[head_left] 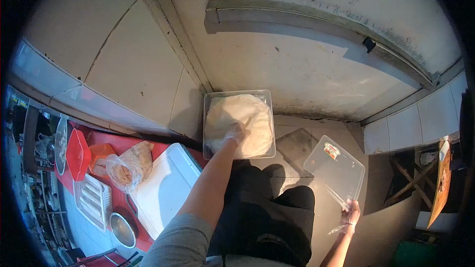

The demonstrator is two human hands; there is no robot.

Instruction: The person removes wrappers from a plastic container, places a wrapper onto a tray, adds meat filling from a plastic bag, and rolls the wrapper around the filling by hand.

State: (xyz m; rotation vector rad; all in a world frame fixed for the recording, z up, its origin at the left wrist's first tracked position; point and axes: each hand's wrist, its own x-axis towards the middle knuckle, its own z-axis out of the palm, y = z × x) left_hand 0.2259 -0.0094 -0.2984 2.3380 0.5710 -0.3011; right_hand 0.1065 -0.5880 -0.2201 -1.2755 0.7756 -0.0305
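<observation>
A clear plastic container (271, 100) on the floor against the wall holds a wide pale mass (252, 123) that looks like dough or stacked flat sheets. My left hand (237, 133), in a clear plastic glove, rests on top of that mass; its fingers are too blurred to read. Out to the right, my right hand (350, 213), also gloved, grips the lower edge of a transparent lid (341, 165) with a small red and green label. The lid is held apart from the container.
At the left, a red surface (157, 149) carries a white box or board (166, 188), a plastic bag of food (126, 170), a white basket (93, 200), a metal bowl (122, 230) and red tubs (78, 154). An orange board (440, 183) stands far right.
</observation>
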